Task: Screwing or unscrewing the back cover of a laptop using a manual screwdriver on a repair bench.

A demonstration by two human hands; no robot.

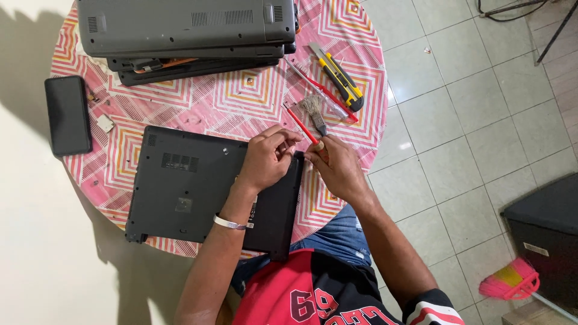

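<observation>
Laptop: we are keeping the black laptop (198, 192) bottom-up on the desk (241, 99) — underside reachable.
Left hand (265, 159): curled, pinching at its edge.
Right hand (338, 171): gripping the red screwdriver (303, 127) — tip at that corner.

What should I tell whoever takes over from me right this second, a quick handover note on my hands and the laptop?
Left hand: fingers pinched at the top right corner of the black laptop, which lies bottom-up on the round table.
Right hand: holds the red screwdriver at that same corner.
Nearby: small brush, yellow utility knife, stack of laptops, dark phone.
Done: laptop flipped, bottom cover still on.
Left: whether any screws are out cannot be told; cover not yet lifted.
</observation>
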